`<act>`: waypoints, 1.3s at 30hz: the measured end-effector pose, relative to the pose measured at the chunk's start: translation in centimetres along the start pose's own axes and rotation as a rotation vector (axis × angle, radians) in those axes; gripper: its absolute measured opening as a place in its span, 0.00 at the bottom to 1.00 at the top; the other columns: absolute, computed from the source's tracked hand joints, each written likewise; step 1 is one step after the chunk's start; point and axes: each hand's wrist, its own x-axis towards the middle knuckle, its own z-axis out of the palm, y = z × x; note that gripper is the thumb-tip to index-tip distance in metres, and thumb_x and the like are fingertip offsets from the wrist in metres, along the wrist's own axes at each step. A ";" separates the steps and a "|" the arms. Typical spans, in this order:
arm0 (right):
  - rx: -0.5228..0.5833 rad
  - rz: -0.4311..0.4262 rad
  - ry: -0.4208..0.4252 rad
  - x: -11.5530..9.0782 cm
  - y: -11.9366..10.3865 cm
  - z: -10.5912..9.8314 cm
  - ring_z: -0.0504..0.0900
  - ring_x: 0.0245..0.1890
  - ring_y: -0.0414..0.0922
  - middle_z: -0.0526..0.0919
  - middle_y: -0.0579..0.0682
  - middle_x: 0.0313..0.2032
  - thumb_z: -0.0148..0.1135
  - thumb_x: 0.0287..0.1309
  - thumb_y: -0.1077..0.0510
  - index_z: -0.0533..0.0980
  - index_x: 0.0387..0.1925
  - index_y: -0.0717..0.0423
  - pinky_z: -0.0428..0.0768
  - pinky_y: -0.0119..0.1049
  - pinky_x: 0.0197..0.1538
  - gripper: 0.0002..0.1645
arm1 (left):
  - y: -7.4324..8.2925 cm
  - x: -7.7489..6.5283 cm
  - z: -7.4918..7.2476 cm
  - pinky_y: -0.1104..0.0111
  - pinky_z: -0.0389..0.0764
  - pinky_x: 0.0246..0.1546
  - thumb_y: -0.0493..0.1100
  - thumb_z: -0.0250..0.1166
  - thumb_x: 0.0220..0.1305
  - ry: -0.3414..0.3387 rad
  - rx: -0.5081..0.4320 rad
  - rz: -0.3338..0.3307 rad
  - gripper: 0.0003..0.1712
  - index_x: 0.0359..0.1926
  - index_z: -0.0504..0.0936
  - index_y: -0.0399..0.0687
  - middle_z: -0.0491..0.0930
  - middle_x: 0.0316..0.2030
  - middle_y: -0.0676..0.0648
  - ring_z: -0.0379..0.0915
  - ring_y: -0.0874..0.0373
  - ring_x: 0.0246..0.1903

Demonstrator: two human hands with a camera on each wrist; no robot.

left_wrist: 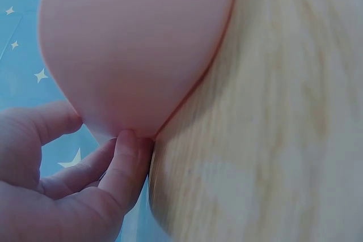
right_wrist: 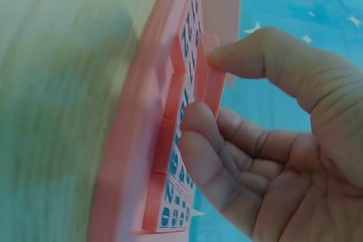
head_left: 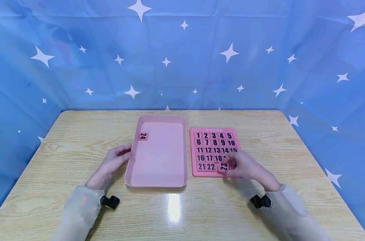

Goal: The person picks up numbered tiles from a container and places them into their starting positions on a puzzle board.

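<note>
My left hand (head_left: 114,162) pinches the left wall of a pink tray (head_left: 158,184), its thumb at the rim and its fingers against the outer side. Inside the tray, near the upper left, lies a number tile marked 24 (head_left: 143,136), turned sideways. To the right sits a pink number puzzle board (head_left: 193,150) with rows of numbered tiles. My right hand (head_left: 244,164) pinches the tile marked 23 (head_left: 223,167) between thumb and fingers. That tile is turned sideways and tilted over the bottom row, right of 22 (head_left: 210,166). The hand hides the board's lower right corner.
A light wooden table (head_left: 70,150) carries the tray and board side by side. Behind and at both sides hangs a blue cloth (head_left: 182,67) with white stars. Each wrist bears a small black camera (head_left: 110,202).
</note>
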 end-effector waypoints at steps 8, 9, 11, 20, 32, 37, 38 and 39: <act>-0.013 0.041 0.046 0.1 0.1 1.2 0.75 0.21 0.37 0.78 0.47 0.21 0.72 0.35 0.66 0.74 0.23 0.62 0.78 0.28 0.26 0.13 | 0.0 0.0 0.0 0.80 0.73 0.42 0.35 0.57 0.64 0.002 0.001 -0.009 0.26 0.60 0.66 0.24 0.70 0.56 0.29 0.70 0.71 0.40; -0.024 0.057 0.054 0.1 0.1 1.3 0.75 0.21 0.37 0.77 0.46 0.20 0.72 0.35 0.65 0.74 0.23 0.61 0.78 0.28 0.26 0.13 | 0.0 -0.1 -0.1 0.80 0.73 0.42 0.35 0.57 0.64 0.001 0.001 -0.009 0.26 0.60 0.66 0.24 0.70 0.56 0.29 0.70 0.71 0.40; -0.036 0.090 0.065 0.1 -0.1 1.5 0.74 0.20 0.37 0.77 0.45 0.20 0.73 0.36 0.64 0.73 0.22 0.61 0.76 0.28 0.25 0.14 | 0.0 0.0 -0.1 0.80 0.73 0.42 0.35 0.57 0.64 0.001 -0.001 -0.015 0.26 0.60 0.67 0.25 0.70 0.56 0.29 0.70 0.71 0.40; -0.066 0.247 0.070 0.4 -0.7 2.0 0.67 0.16 0.39 0.72 0.45 0.16 0.73 0.38 0.57 0.71 0.17 0.57 0.67 0.29 0.17 0.16 | 0.0 0.0 -0.2 0.80 0.73 0.43 0.36 0.57 0.64 -0.001 0.004 -0.013 0.26 0.60 0.66 0.25 0.69 0.57 0.29 0.69 0.68 0.42; -0.142 0.213 0.096 0.5 -0.5 2.3 0.65 0.16 0.39 0.71 0.43 0.14 0.71 0.47 0.55 0.72 0.14 0.55 0.65 0.29 0.19 0.17 | 0.0 0.0 -0.1 0.80 0.73 0.44 0.35 0.57 0.64 -0.001 -0.003 -0.010 0.26 0.60 0.66 0.25 0.69 0.57 0.29 0.69 0.69 0.42; -0.138 0.205 0.071 0.7 -0.3 2.1 0.65 0.16 0.38 0.71 0.43 0.15 0.70 0.48 0.55 0.73 0.15 0.54 0.65 0.28 0.19 0.16 | 0.0 0.0 -0.1 0.80 0.73 0.43 0.35 0.57 0.64 0.001 -0.008 -0.002 0.26 0.60 0.66 0.24 0.69 0.57 0.29 0.70 0.69 0.41; -0.134 0.202 0.061 0.8 -0.3 1.9 0.65 0.16 0.38 0.71 0.43 0.14 0.70 0.48 0.55 0.73 0.14 0.54 0.65 0.28 0.18 0.16 | 0.0 0.0 0.0 0.80 0.73 0.43 0.34 0.57 0.63 0.002 -0.008 0.000 0.26 0.60 0.66 0.24 0.69 0.56 0.29 0.70 0.69 0.41; -0.132 0.201 0.053 0.9 -0.5 1.7 0.65 0.15 0.38 0.72 0.42 0.14 0.69 0.49 0.55 0.74 0.14 0.54 0.64 0.28 0.18 0.16 | 0.0 0.0 0.0 0.81 0.73 0.43 0.34 0.57 0.63 0.004 -0.005 0.001 0.26 0.60 0.66 0.24 0.70 0.56 0.29 0.70 0.69 0.41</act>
